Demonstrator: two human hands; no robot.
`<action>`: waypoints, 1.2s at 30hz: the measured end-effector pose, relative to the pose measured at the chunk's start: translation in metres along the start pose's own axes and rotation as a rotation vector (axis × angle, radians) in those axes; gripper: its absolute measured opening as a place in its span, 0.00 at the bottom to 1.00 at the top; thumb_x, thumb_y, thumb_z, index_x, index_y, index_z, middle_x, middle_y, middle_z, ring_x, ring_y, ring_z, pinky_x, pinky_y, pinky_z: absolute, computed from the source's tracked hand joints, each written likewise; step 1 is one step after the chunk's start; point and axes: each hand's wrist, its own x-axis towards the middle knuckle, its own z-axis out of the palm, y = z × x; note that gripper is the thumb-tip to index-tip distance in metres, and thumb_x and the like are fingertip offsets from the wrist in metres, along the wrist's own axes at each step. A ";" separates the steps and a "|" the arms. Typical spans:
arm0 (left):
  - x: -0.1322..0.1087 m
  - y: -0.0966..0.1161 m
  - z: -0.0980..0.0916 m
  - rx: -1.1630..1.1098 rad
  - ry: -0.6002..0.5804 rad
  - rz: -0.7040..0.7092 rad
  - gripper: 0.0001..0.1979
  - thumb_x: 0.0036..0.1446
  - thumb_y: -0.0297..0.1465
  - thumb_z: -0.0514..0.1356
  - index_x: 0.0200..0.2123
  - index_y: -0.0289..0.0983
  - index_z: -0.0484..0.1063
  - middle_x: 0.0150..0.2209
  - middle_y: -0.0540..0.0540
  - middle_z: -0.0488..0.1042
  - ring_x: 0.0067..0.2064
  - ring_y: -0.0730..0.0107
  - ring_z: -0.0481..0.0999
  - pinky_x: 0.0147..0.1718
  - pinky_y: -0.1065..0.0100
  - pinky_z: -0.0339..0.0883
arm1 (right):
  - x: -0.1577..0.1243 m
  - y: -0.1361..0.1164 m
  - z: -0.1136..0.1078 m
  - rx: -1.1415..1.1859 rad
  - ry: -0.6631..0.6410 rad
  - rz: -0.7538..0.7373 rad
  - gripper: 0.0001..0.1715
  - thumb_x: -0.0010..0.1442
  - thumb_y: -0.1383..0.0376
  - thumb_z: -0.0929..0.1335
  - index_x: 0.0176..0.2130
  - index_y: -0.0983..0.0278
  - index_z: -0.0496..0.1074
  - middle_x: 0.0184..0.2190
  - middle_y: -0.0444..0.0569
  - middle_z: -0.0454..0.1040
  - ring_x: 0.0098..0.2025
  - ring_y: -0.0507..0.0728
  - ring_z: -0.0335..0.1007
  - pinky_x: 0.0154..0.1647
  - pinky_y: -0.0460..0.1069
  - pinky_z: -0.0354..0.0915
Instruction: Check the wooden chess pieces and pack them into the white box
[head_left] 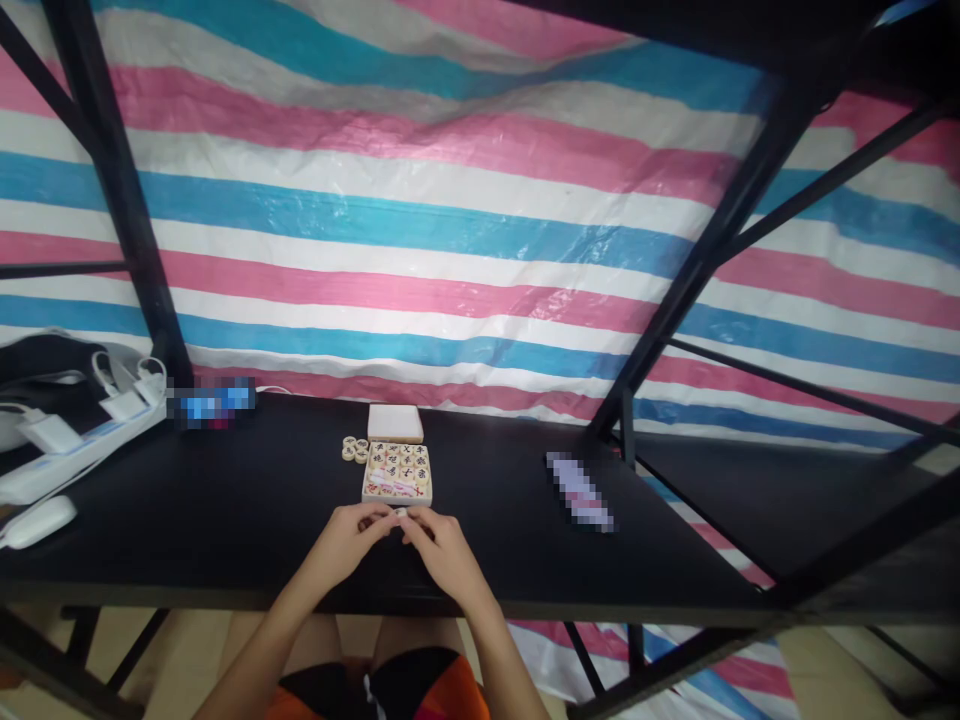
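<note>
My left hand (362, 530) and my right hand (431, 535) meet at the fingertips just in front of an open box. Between their pinched fingers is a small pale round xiangqi piece (401, 512), partly covered. The shallow white box (430, 492) holds rows of round xiangqi pieces, dark-marked ones at the back and red-marked ones at the front. A clear strip, perhaps plastic, seems to lie over the front rows. Left of the box, several loose dark-marked xiangqi pieces (355, 450) stand close together. Behind it lies a white lid (395, 422).
On the left of the black table (225, 520) are a white power strip (112, 440) with chargers and a white rounded device (41, 522). Pixelated items lie at the back left (217, 402) and right (579, 492). Black metal posts (675, 290) frame a striped sheet (405, 230).
</note>
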 end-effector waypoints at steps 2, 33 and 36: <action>-0.001 0.000 0.000 0.103 0.077 0.011 0.17 0.57 0.41 0.55 0.38 0.37 0.77 0.26 0.48 0.77 0.28 0.68 0.73 0.29 0.72 0.64 | 0.000 0.000 -0.001 0.014 0.022 0.011 0.18 0.63 0.57 0.61 0.42 0.63 0.73 0.26 0.45 0.75 0.29 0.53 0.71 0.34 0.45 0.63; 0.050 0.000 -0.034 0.864 -0.108 -0.099 0.19 0.62 0.36 0.49 0.55 0.43 0.67 0.39 0.40 0.79 0.43 0.55 0.78 0.39 0.63 0.66 | 0.004 0.014 0.003 -0.075 0.167 -0.021 0.12 0.60 0.65 0.63 0.40 0.64 0.73 0.30 0.47 0.76 0.31 0.54 0.70 0.36 0.46 0.64; 0.051 -0.002 -0.034 0.873 -0.111 -0.111 0.20 0.62 0.35 0.49 0.55 0.42 0.66 0.41 0.38 0.79 0.43 0.54 0.77 0.39 0.61 0.66 | 0.006 0.018 0.005 -0.127 0.210 -0.037 0.13 0.59 0.66 0.62 0.42 0.64 0.73 0.31 0.48 0.74 0.32 0.54 0.69 0.38 0.47 0.64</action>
